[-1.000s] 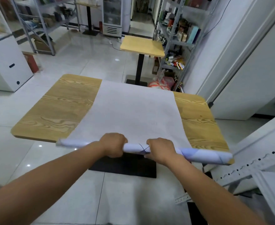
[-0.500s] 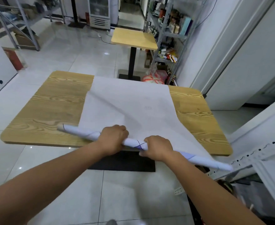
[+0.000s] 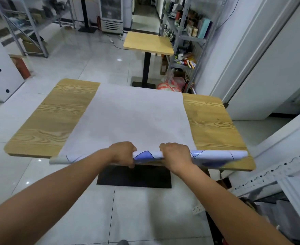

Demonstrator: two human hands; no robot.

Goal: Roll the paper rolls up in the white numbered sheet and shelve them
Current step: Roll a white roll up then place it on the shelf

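Gripped the bundle of paper rolls point(image 3: 146, 154) with the left hand point(image 3: 121, 153) and the right hand point(image 3: 176, 156), set close together near its middle, knuckles up. Curled the fingers point(image 3: 128, 147) of both hands over and round the tube, pressed side by side rather than spread, thumbs tucked beneath so far as could be told. Held the bundle crosswise along the near edge of the surface point(image 3: 57, 121), its left end poking out past the left border of the white numbered sheet point(image 3: 136, 117) and its right end reaching almost to the near right corner. Showed blue patches and thin dark lines on the outer wrap. Left most of the sheet flat on the wood, spread from the bundle to the far edge, with bare wood on either side; made out no numbers on it. Judged the rolling barely begun, the shelving not yet started. Took the bundle for light, hollow and springy: easy to lift, but apt to dent under a hard squeeze, to unwind once loosened, and to go crooked or telescope at the free ends with both hands bunched in the centre. Took the sheet for thin, limp and smooth, prone to crease or skid on the wood. Thought a wider hold better for the next turns, one hand toward each end, with even, gentle pressure, and a two-handed hold from beneath for the carry to the metal shelving point(image 3: 186, 39) beyond the far right corner, perhaps the shelf meant.
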